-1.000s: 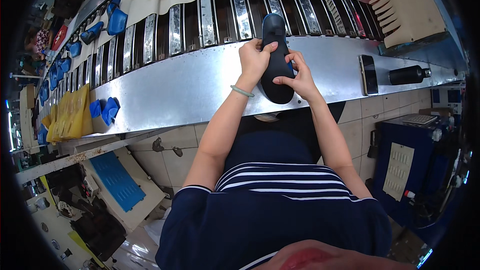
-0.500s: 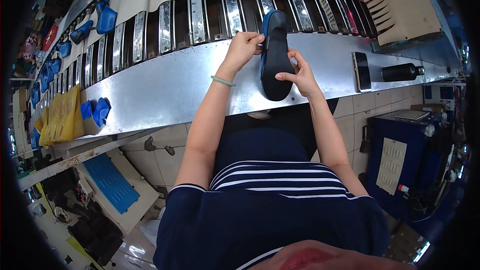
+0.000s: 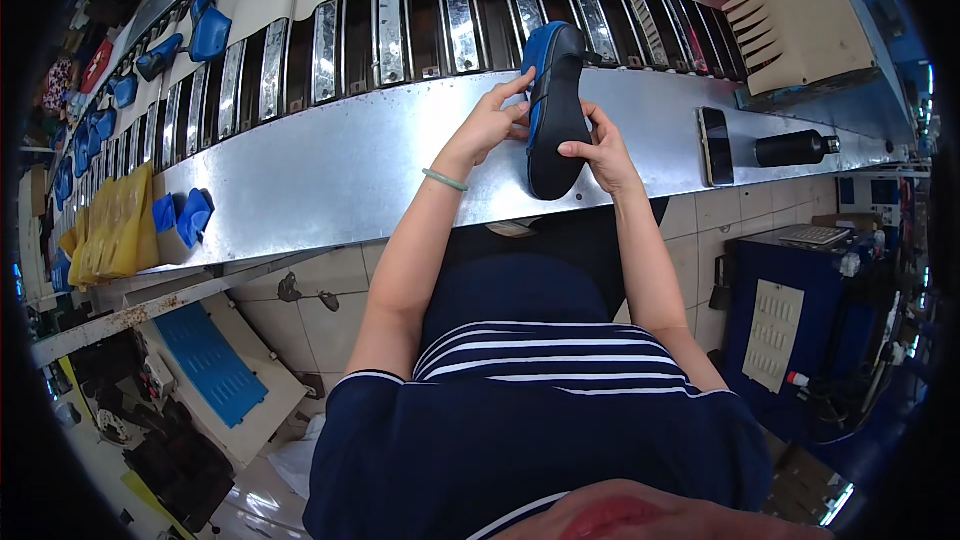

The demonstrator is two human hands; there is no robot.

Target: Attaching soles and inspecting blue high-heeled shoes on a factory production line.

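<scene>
A blue shoe with a black sole [image 3: 558, 125] is held up over the metal ledge, its sole facing me and its heel end pointing away. My right hand [image 3: 605, 152] grips its right edge near the toe end, thumb on the sole and fingers behind. On the opposite side, my left hand [image 3: 492, 120] has its fingertips against the shoe's blue upper, the index finger stretched along it. The left hand's other fingers are bent and partly hidden, and a pale green bangle circles that wrist.
Beyond the shiny ledge [image 3: 370, 170] runs a slatted metal conveyor [image 3: 390, 35]. A phone [image 3: 716, 147] and a black bottle [image 3: 795, 148] lie at the right. Yellow sheets [image 3: 115, 225] and blue pieces [image 3: 185, 215] rest at the left; more blue shoe parts [image 3: 210, 32] stand farther back.
The shoe has turned slightly, showing more of its blue left side. My left index finger has straightened against the upper. The right hand keeps its hold.
</scene>
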